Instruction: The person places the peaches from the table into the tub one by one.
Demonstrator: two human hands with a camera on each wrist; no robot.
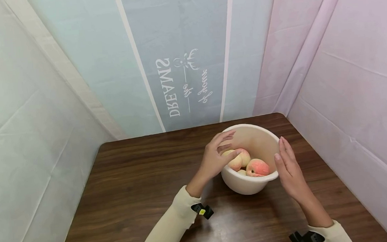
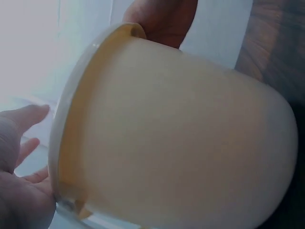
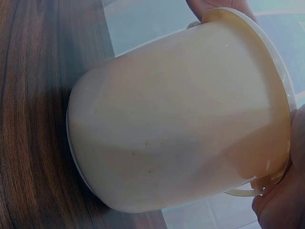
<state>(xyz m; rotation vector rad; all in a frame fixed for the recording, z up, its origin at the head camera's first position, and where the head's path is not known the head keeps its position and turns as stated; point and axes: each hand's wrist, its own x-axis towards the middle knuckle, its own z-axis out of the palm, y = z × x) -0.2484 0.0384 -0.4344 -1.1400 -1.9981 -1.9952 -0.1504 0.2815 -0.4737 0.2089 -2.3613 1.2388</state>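
A cream plastic bucket (image 1: 240,185) stands on the table with several pink-and-yellow peaches (image 1: 257,167) inside it. My left hand (image 1: 214,157) is at the bucket's left rim, its fingers spread and gently bent over the opening, above the peaches and holding none. On the opposite side my right hand (image 1: 290,172) lies along the rim with straight fingers. In the left wrist view the left palm (image 2: 28,198) meets the rim. Part of the bucket's thin handle (image 3: 243,192) shows beside the right hand in the right wrist view.
Dark wood-grain table (image 1: 144,184) extends left of the bucket, and its back edge runs close behind. A blue-grey cloth (image 1: 187,31) with white lettering hangs at the back. Pale cloth walls (image 1: 353,98) flank both sides.
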